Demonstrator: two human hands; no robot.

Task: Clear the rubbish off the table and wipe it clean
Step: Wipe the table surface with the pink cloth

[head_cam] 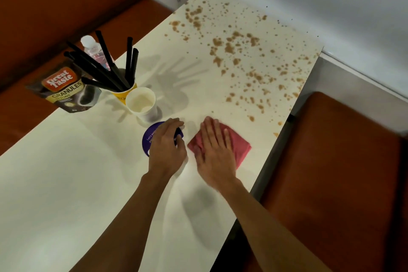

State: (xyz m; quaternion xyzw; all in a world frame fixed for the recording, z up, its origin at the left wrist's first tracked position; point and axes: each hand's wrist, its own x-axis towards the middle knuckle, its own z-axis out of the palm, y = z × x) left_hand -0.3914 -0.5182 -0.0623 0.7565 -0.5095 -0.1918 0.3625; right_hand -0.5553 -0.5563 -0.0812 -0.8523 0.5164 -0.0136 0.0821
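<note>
Right hand presses flat, fingers straight, on pink cloth; left hand grips purple cup.

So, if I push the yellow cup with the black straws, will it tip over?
It may tip: the black straws rise far above the yellow cup and mostly lean left, so it looks top-heavy. It seems light paper, so a low push would probably slide it on the smooth table. The white cup close beside it could get knocked.
</note>
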